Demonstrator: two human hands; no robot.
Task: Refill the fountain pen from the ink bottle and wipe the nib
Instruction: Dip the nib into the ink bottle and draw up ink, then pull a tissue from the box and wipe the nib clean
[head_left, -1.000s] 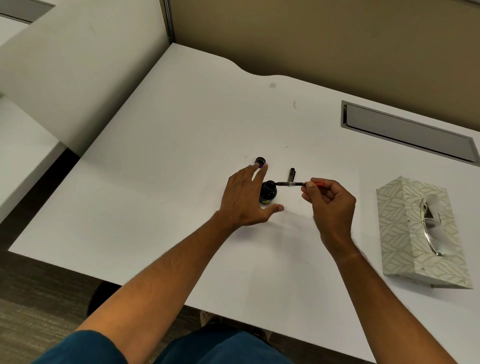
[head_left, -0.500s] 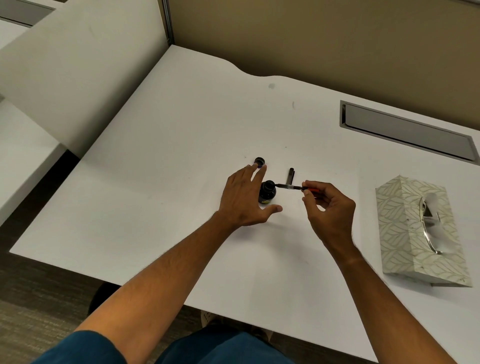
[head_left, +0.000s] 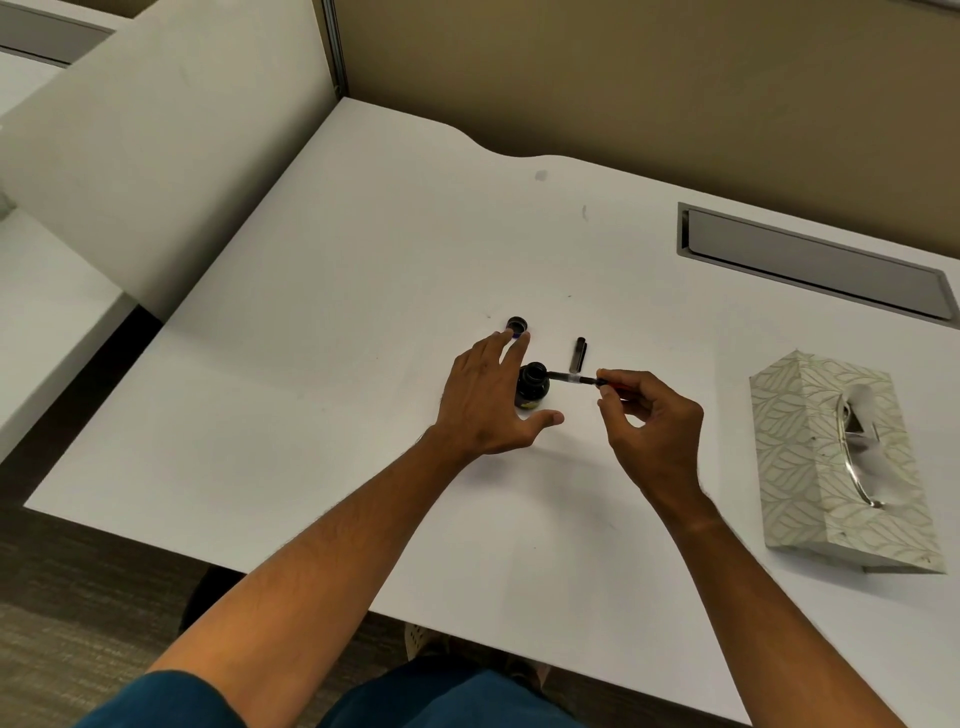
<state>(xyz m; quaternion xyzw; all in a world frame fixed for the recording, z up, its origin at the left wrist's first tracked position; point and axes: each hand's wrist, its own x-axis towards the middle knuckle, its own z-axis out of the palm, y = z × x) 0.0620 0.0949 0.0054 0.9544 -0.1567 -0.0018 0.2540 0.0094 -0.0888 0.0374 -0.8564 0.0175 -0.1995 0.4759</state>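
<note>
While your left hand (head_left: 485, 402) curls loosely around the ink bottle (head_left: 533, 385) at the centre of the frame, fingers apart and only steadying it so it cannot tip, your right hand (head_left: 649, 415) pinches the fountain pen (head_left: 576, 379) at its rear end. You hold the pen almost level with its nib at the bottle's open mouth, probably to draw ink. Bottle cap (head_left: 517, 326) and pen cap (head_left: 580, 348) lie just above, out of the way; the tissue box (head_left: 831, 457) waits at right for wiping.

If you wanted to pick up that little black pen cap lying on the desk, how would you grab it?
Pinch the pen cap across its narrow middle, coming from above. It lies flat, pointing away from the person, with both long sides free.
</note>
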